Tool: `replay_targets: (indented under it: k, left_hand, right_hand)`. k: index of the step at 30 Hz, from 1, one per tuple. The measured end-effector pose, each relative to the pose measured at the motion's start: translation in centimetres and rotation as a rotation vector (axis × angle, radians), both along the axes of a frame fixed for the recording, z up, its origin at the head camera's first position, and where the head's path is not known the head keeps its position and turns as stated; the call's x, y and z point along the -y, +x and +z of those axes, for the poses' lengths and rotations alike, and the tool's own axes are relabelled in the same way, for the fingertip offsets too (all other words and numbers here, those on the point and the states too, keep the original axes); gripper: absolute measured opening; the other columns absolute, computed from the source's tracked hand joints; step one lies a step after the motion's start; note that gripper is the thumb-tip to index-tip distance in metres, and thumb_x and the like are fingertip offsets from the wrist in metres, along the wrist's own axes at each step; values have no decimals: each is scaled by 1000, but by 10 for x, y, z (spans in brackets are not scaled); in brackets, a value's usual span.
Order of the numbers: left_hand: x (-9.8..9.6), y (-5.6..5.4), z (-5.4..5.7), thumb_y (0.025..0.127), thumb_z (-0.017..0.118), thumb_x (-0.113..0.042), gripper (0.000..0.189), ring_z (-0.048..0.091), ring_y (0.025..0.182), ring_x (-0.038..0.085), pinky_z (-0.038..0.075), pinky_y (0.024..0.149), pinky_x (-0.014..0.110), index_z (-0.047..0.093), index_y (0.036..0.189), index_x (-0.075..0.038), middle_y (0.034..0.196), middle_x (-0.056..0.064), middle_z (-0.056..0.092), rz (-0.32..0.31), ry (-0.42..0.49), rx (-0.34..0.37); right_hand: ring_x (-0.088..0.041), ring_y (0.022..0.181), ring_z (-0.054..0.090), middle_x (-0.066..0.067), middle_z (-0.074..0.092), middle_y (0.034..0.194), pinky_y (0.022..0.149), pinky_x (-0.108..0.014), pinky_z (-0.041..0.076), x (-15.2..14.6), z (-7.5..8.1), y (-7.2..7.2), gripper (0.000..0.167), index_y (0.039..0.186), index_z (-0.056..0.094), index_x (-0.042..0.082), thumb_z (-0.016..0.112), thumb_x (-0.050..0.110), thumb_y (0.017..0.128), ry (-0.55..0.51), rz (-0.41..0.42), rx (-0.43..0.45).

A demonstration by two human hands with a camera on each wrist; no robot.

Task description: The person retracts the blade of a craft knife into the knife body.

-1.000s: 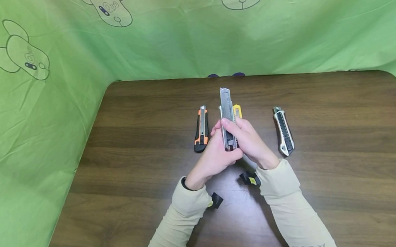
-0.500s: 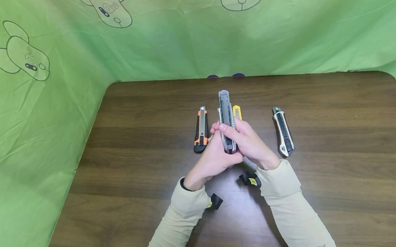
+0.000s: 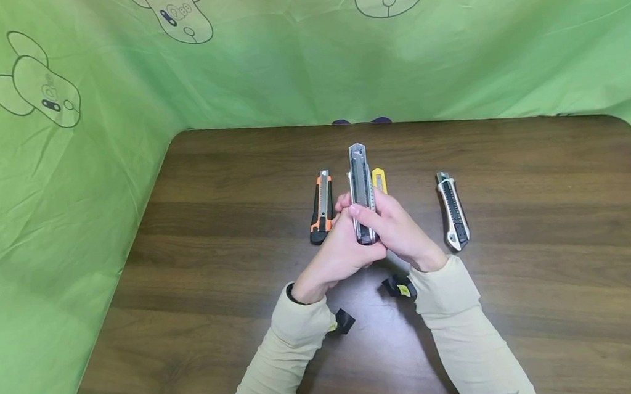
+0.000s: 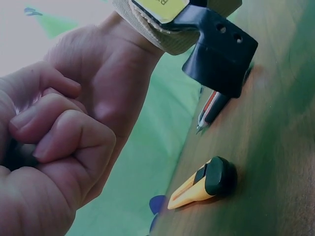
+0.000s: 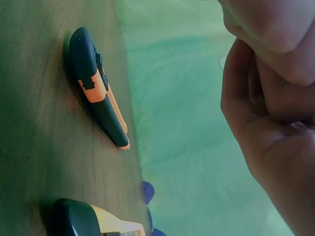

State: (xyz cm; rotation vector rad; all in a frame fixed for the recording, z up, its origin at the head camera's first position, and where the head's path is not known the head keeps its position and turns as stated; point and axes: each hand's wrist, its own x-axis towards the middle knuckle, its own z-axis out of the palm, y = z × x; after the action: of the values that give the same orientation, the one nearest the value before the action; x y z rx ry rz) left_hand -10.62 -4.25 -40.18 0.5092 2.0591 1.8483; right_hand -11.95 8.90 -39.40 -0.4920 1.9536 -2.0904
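Observation:
Both hands hold a silver-grey utility knife [image 3: 359, 169] above the middle of the table in the head view, its long body pointing away from the person. The left hand [image 3: 342, 250] is wrapped round it from the left and below. From the right, the right hand [image 3: 401, 227] grips it too, thumb laid on its upper face. Beyond the hands, a yellow utility knife [image 3: 379, 181] is partly hidden behind them; its dark end [image 4: 220, 176] shows in the left wrist view. An orange and black utility knife [image 3: 321, 206] lies just left of the hands.
A white and black utility knife [image 3: 453, 211] lies on the brown wooden table [image 3: 546, 234], right of the hands. Green printed cloth [image 3: 283, 69] hangs behind and at the left side. Black wrist camera mounts [image 3: 399, 286] jut inward from the cuffs.
The right thumb has slid back along the held knife toward the person. The pointed blade tip at its far end shows less than one second ago. The knives on the table have not moved.

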Motion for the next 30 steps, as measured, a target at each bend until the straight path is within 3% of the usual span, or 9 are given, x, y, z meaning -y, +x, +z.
replay_targets:
  k: [3,9,17,22,24,27,30]
  left_hand:
    - [1,0,0,73,60,8,38,49,68,11,43,58,22,49,109,-1,86,6,52,-18,20,3]
    - [1,-2,-1,72,59,9,32,48,62,11,42,54,23,51,103,1,80,6,52,-35,42,-2]
    - [0,-1,0,73,60,10,34,48,65,11,42,56,22,51,105,1,83,5,52,-19,40,5]
    - [3,-1,1,78,54,8,29,45,50,13,40,48,24,47,105,0,68,4,47,-67,86,60]
    - [6,-2,1,81,53,6,30,47,51,14,43,51,26,45,109,0,71,5,49,-75,90,68]
    - [10,-4,2,85,53,2,37,55,56,15,51,58,36,41,120,-1,83,9,56,-45,68,64]
    - [14,-6,2,85,59,-3,45,59,59,16,54,60,40,38,126,-2,92,13,59,49,-1,63]
  right_hand:
    - [-15,101,58,-17,59,113,94,-22,46,0,-1,0,24,115,52,-9,47,4,95,11,8,-31]
    - [-14,100,59,-7,58,113,94,-21,46,-1,-1,0,28,119,51,-10,50,3,94,28,25,-73]
    - [-13,101,61,-6,57,113,95,-23,48,-3,-1,0,33,124,45,-12,48,0,94,-19,66,-55]
    - [-14,103,60,-14,57,118,93,-22,48,-2,0,-1,31,123,47,-10,49,2,95,19,57,-70]
    - [-13,102,60,-19,56,123,89,-22,49,-2,0,-2,32,125,47,-8,49,3,95,44,57,-66]
    - [-12,92,62,-24,59,119,77,-23,51,-2,-2,-3,35,130,47,-4,50,6,97,122,22,-63]
    - [-11,81,63,-23,63,107,71,-23,52,-1,-4,-5,33,128,49,-1,51,10,98,214,-24,-66]
